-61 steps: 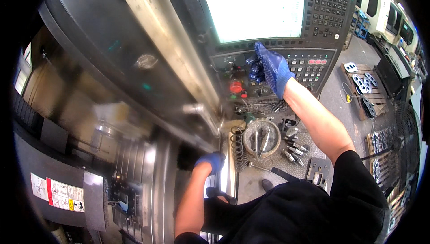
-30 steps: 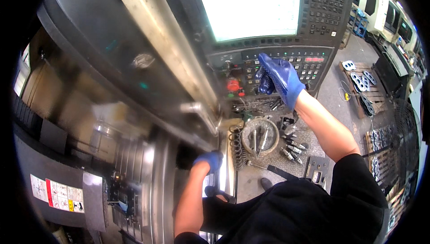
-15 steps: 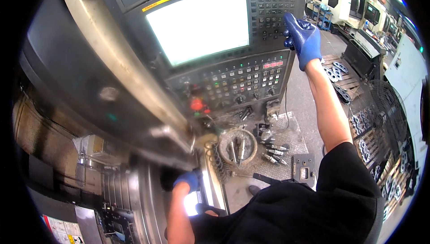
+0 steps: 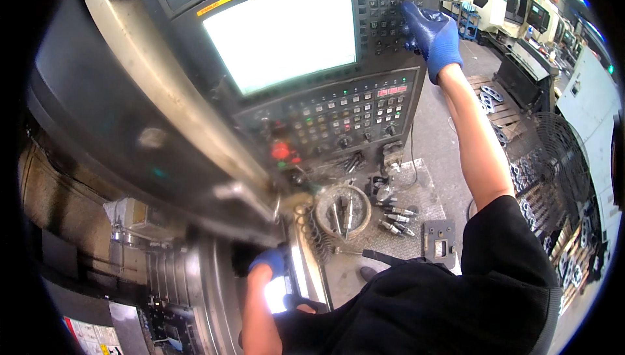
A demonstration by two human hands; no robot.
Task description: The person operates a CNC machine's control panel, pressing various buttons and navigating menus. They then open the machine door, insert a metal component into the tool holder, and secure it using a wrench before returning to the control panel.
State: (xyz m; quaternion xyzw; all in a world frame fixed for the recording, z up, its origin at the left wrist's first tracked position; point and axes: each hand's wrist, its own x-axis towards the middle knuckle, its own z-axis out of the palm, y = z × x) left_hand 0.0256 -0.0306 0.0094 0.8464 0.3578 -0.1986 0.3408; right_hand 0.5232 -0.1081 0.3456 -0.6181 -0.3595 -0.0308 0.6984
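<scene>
At the upper right, my right hand [image 4: 437, 37], in a blue coated glove, is over the keypad [image 4: 384, 13] of the machine's control panel. One finger reaches out toward the keys while others bend, and nothing shows in the hand. The panel's screen [image 4: 283, 36] glows almost white. Beneath it is a lower panel [image 4: 355, 114] with rows of buttons, knobs and a red emergency stop button [image 4: 280, 151]. Low down, my left hand [image 4: 270, 262], also blue-gloved, is beside the metal machine door [image 4: 189, 127]. Its fingers are hidden in shadow.
Below the panel, a metal stand [image 4: 416, 192] carries a round tray [image 4: 366, 215] with tools, several tool holders [image 4: 398, 218] and a dark rectangular block [image 4: 440, 244]. A coiled hose [image 4: 306, 228] hangs beside it. At right are a black fan [image 4: 561, 156] and pallets of metal parts.
My right hand has moved slightly up and left over the keypad. The view has shifted a little; my left hand stays by the door.
</scene>
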